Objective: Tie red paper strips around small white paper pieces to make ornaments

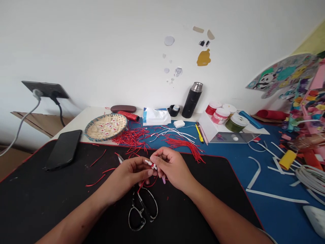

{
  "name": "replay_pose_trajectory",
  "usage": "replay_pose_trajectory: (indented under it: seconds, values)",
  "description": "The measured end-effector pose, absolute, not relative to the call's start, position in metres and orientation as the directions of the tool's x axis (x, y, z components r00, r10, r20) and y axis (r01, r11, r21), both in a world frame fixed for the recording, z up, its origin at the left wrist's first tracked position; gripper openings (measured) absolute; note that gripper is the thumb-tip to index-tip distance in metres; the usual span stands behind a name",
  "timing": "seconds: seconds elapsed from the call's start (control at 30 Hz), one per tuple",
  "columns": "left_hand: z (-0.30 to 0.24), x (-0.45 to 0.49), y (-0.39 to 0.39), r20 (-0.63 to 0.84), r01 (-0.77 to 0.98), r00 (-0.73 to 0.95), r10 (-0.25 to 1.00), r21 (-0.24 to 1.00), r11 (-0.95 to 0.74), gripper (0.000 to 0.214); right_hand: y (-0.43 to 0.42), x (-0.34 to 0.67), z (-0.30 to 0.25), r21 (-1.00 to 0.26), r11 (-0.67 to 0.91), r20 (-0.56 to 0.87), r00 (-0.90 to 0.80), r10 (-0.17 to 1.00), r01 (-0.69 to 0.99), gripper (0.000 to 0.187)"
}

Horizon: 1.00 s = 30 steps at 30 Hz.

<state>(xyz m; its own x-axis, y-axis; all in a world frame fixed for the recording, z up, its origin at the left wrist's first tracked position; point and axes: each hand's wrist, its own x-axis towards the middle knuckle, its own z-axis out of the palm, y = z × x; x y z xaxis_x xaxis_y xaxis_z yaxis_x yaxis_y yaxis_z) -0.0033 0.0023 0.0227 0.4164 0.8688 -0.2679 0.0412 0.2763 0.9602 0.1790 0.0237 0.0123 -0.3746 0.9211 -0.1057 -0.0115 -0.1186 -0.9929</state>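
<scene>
Between my two hands is a small knotted piece of white and red cord [153, 166]. My left hand [129, 174] pinches it from the left with thumb and fingers. Closed on its other side is my right hand [174, 169], and the tip of a thin lilac stick [164, 180] pokes out below those fingers; how it is held is hidden. Red cord hangs beneath my hands. Just under them, scissors [137, 217] with black and silver handles lie on the black mat [198, 210], partly covered by my left hand.
Bundles of red cord [186, 145] and white cords lie behind the mat. A woven basket [106, 127], a red thread spool [128, 115] and a black phone [63, 149] are at left. Behind stand a black flask [192, 101] and lidded jars [237, 122]. White strips [276, 196] lie right.
</scene>
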Motion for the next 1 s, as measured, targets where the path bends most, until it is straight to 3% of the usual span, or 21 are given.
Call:
replay_pose_trajectory:
  seconds: [0.23,0.57,1.0]
  values:
    - [0.020,-0.002,0.001,-0.253,0.084,0.353,0.901,0.967,0.239,0.026,0.024,0.178,0.012,-0.989,-0.150,-0.136,-0.408,0.903,-0.002,0.030]
    - [0.016,-0.004,0.002,-0.233,-0.064,0.191,0.954,0.966,0.249,0.031,0.027,0.182,0.011,-0.990,-0.137,-0.141,-0.406,0.903,0.039,0.031]
    - [0.013,-0.009,0.006,-0.194,-0.135,0.119,0.974,0.968,0.210,0.028,0.030,0.186,0.013,-0.996,-0.060,-0.081,-0.372,0.925,0.069,0.032]
